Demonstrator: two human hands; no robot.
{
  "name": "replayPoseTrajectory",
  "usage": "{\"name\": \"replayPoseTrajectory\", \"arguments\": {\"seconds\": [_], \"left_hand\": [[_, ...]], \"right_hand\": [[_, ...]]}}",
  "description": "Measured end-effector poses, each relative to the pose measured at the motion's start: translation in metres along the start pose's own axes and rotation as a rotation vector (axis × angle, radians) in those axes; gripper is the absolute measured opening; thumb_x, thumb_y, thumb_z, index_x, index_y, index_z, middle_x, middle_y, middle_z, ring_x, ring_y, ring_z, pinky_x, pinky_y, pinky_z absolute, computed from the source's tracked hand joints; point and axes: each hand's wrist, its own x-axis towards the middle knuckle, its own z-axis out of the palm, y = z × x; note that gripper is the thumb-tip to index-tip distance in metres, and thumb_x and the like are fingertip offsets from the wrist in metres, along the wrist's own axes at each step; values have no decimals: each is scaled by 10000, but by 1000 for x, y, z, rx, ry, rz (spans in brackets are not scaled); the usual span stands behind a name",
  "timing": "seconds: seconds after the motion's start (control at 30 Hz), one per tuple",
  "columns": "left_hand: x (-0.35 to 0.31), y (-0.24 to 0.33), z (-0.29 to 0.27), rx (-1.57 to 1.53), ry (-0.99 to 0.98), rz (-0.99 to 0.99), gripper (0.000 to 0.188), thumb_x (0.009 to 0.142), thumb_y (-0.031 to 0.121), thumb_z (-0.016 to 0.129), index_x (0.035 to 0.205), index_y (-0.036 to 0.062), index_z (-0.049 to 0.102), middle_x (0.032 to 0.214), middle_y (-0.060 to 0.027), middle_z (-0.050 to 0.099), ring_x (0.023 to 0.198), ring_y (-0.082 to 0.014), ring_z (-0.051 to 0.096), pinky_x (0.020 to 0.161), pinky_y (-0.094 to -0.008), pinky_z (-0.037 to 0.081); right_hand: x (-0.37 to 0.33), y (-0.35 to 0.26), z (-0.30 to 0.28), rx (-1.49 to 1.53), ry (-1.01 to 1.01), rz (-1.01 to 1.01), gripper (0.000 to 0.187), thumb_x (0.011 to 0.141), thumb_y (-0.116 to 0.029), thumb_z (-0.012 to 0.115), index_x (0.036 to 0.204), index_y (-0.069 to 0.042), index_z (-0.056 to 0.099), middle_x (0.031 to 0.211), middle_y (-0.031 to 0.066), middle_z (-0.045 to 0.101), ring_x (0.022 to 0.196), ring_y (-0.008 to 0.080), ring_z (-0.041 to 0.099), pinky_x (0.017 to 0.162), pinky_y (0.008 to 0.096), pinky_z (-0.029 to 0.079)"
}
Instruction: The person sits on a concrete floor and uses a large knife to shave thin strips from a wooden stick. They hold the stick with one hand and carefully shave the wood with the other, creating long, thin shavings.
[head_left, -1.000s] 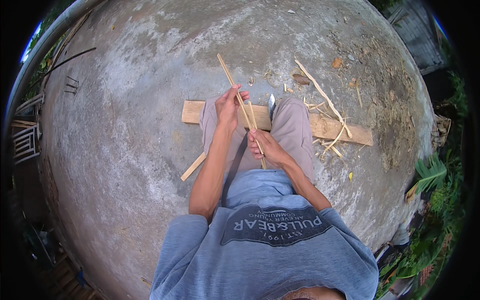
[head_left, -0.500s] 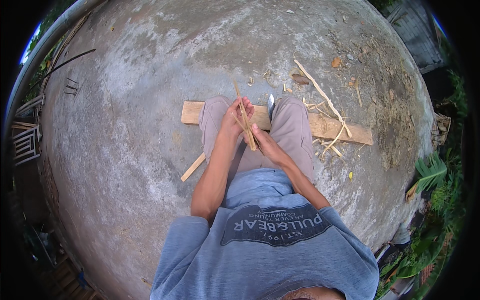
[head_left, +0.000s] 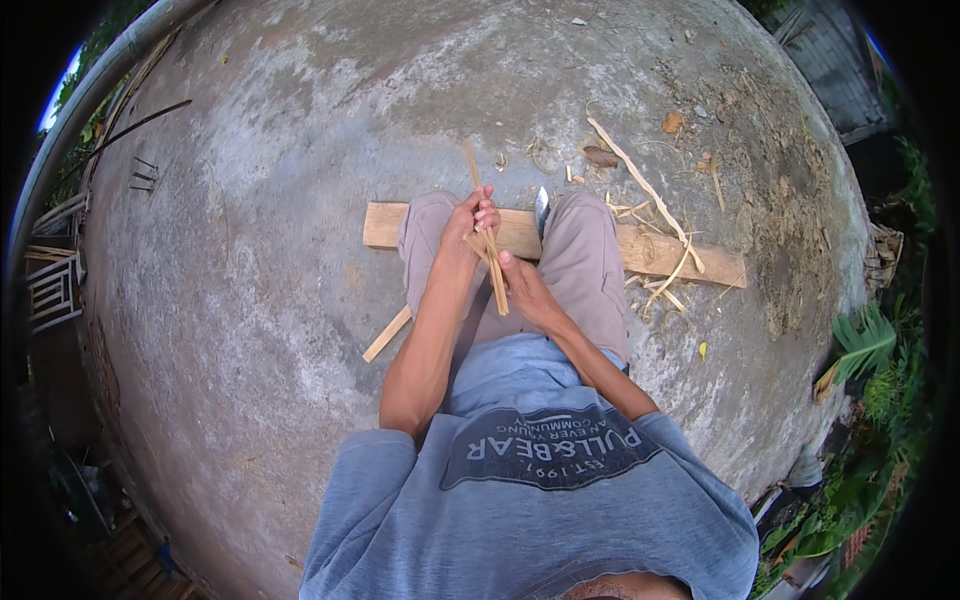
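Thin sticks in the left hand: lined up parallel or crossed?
Crossed. Just below the left hand in the picture, the thin sticks lie at different angles, one slanting across.

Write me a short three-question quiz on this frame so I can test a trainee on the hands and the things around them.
1. Multiple choice: what does the left hand hold?
A) a yellow leaf
B) thin wooden sticks
C) a metal blade

2. True or false: the metal blade lies apart from the right hand.

3. Fill in the blank: the long pale strip lies on the person's ____ side, with one end by the wooden plank.

Key: 1. B; 2. True; 3. right
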Motion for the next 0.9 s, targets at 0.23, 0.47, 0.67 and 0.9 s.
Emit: {"name": "replayPoseTrajectory", "arguments": {"seconds": [0.23, 0.47, 0.67, 0.9], "left_hand": [[0, 4, -3, -65, 14, -9, 184, 1062, 150, 509, 1103, -22, 562, 714, -48, 513, 499, -102, 443, 413, -227, 378], [-12, 5, -5, -118, 75, -58, 207, 1054, 147, 524, 1128, -41, 569, 707, -60, 506, 506, -107, 423, 412, -229, 360], [-16, 17, -8, -119, 27, -143, 255, 1059, 171, 527, 1189, -43, 573, 727, -62, 507, 526, -106, 420, 413, -223, 349], [-16, 13, -7, -94, -11, -114, 257, 1065, 168, 517, 1213, -36, 569, 755, -67, 507, 551, -115, 427, 414, -223, 353]], "right_hand": [[18, 27, -14, 48, -99, 7, 571, 1084, -543, 376, 839, -54, 538, 725, -15, 448, 646, 87, 400, 603, 260, 369], [12, 9, -15, 314, -245, 164, 480, 1075, -525, 432, 863, -104, 520, 722, -51, 403, 603, 58, 330, 527, 226, 300], [27, 21, -27, 278, -490, 140, 601, 1040, -619, 429, 971, -49, 608, 738, -43, 417, 616, 55, 335, 557, 224, 320], [27, 36, -25, 380, -469, 182, 593, 1023, -615, 471, 1014, -46, 639, 790, -59, 450, 763, 63, 397, 698, 214, 356]]}}
